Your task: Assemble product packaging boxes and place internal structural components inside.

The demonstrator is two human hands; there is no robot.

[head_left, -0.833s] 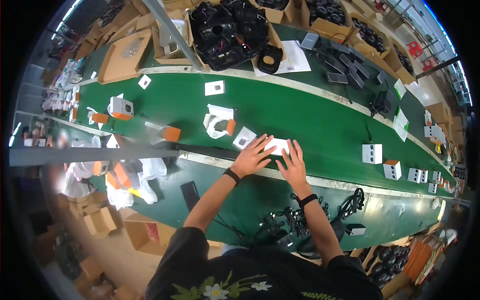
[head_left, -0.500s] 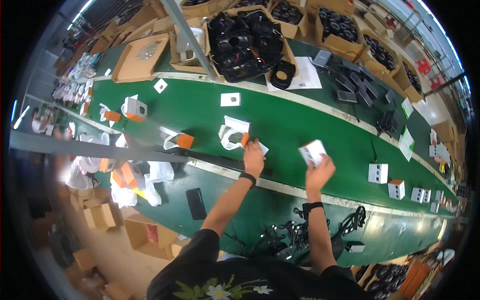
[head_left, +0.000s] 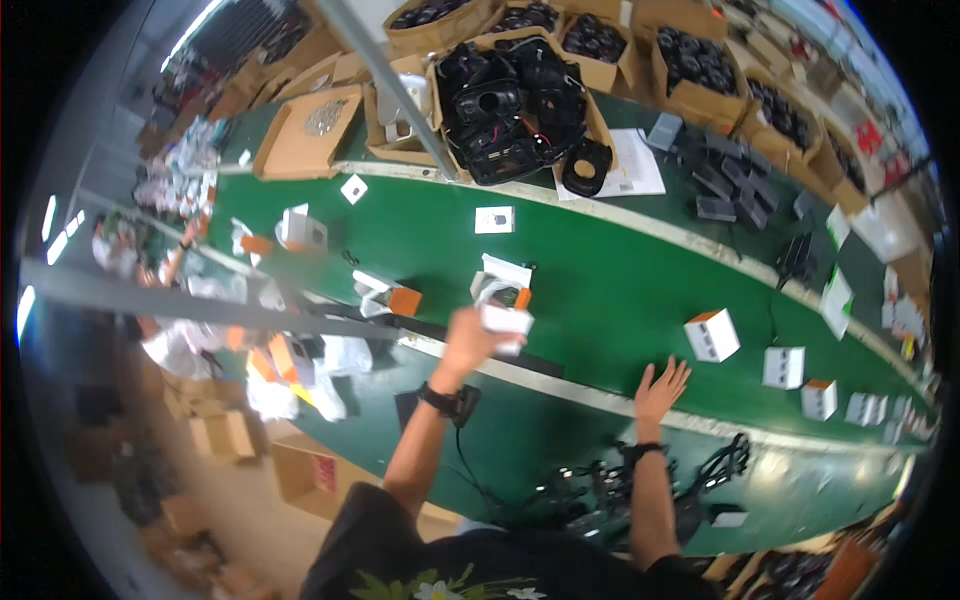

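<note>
My left hand (head_left: 466, 345) grips a small white box-like piece (head_left: 508, 322), slightly blurred, at the near side of the green belt (head_left: 600, 290). Just beyond it lies an opened white box with an orange flap (head_left: 523, 298) and white wrapping inside. My right hand (head_left: 661, 391) is spread open with nothing in it, over the belt's near edge. A closed white box with an orange top (head_left: 712, 335) stands a little beyond its fingertips, not touched. Left of my left hand is another opened box with an orange side (head_left: 404, 301).
More white boxes (head_left: 783, 367) stand along the belt to the right. A flat white card (head_left: 494, 220) lies farther back. Cartons of black parts (head_left: 515, 110) line the far side. Black cabled devices (head_left: 600, 490) lie near me. A grey metal post (head_left: 395, 85) crosses the view.
My right hand has let go of the white box, which now stands on the belt to the right. My left hand has drawn nearer and holds the white piece. The whole view has shifted.
</note>
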